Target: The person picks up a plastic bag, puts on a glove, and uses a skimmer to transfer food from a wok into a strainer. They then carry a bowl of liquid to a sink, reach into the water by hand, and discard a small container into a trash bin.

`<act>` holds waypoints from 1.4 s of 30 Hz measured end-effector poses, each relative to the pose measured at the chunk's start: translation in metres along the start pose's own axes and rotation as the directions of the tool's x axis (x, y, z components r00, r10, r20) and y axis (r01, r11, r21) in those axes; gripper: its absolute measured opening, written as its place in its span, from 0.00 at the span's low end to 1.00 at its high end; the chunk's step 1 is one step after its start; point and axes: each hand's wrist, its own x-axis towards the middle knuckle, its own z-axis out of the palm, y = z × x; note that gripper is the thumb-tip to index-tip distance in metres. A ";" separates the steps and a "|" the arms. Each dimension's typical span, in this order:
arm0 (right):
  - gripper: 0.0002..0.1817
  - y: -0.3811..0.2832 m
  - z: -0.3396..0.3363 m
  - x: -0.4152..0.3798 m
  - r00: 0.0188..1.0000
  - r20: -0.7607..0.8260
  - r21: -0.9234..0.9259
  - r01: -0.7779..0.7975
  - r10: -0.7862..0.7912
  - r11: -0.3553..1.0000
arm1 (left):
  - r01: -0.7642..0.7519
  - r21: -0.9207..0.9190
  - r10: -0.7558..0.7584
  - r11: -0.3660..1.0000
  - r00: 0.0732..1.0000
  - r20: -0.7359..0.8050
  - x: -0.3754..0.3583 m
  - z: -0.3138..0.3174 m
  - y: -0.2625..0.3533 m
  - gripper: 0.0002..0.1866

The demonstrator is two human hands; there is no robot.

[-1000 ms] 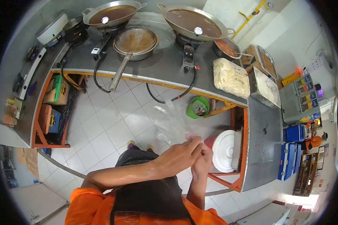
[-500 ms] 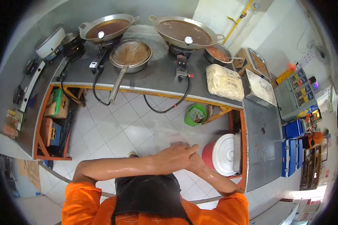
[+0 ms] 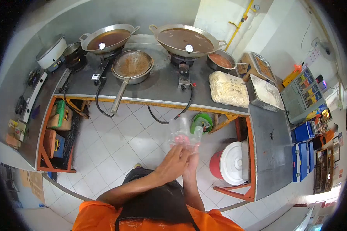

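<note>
My left hand (image 3: 172,164) and my right hand (image 3: 190,163) are together in front of my black apron (image 3: 152,200), over the tiled floor. Their fingers are closed on the lower end of a clear plastic bag (image 3: 185,133) that has pinkish-red marking near my fingertips. The bag stands out forward, crumpled and see-through, and overlaps the green bin (image 3: 201,123) in this view. My left fingers partly cover the right hand's fingers.
Across the dark counter (image 3: 142,90) stand two large woks of brown liquid (image 3: 108,38) (image 3: 187,40), a strainer (image 3: 131,63) over a bowl, and a wrapped pale block (image 3: 229,89). A red bucket with white lid (image 3: 232,163) sits below right. Gas hoses (image 3: 100,102) hang over the edge.
My hands have moved down and forward from a crossed position close to my chest. The clear plastic bag now shows plainly ahead of my fingers. The view has shifted slightly.
</note>
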 end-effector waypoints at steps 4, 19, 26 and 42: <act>0.31 -0.008 0.016 -0.009 0.972 0.216 0.103 -0.120 0.095 0.987 | 0.010 -0.024 -0.007 1.000 0.995 0.104 -0.012 0.037 -0.024 0.12; 0.40 -0.016 0.009 0.054 0.915 0.299 -0.008 -0.280 0.269 0.960 | 0.101 -0.154 -0.087 0.983 0.992 0.095 0.008 0.078 -0.048 0.13; 0.41 -0.030 0.046 0.083 0.924 0.217 -0.167 -0.282 0.314 0.945 | 0.139 -0.274 -0.133 0.952 0.990 0.039 0.043 0.076 -0.065 0.08; 0.36 0.027 0.154 0.245 0.645 0.760 0.122 -0.267 0.083 0.956 | 0.120 -0.073 -0.091 0.990 0.941 0.326 0.151 0.009 -0.184 0.16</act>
